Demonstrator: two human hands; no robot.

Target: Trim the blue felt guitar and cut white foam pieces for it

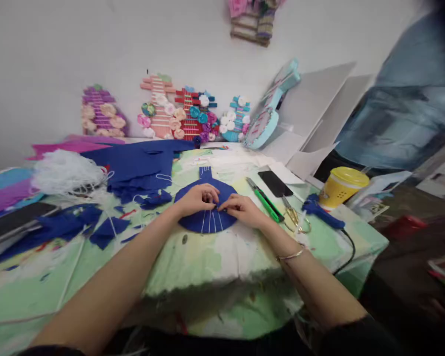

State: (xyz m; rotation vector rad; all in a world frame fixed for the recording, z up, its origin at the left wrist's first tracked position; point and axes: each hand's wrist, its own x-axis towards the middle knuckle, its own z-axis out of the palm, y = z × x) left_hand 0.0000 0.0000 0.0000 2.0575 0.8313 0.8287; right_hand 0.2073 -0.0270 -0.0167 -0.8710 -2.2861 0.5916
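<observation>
A dark blue, rounded piece with a short neck [228,190] lies flat on the table in front of me. White strings [212,222] run down its lower half, and white string ends show at the neck. My left hand [200,199] rests over its left side, fingers curled and pinched near the middle. From the right, my right hand [241,207] meets it with thumb and forefinger pressed together. Between the fingertips is a small dark bit, too small to name. The two hands nearly touch.
Right of the hands lie a green utility knife [265,199], a phone [275,183], gold-handled scissors [292,217], a blue glue gun [322,211] and a yellow tub [343,185]. Left are blue fabric [141,160] and a white yarn heap [68,173]. Flowered string-decorated pieces [187,113] line the wall.
</observation>
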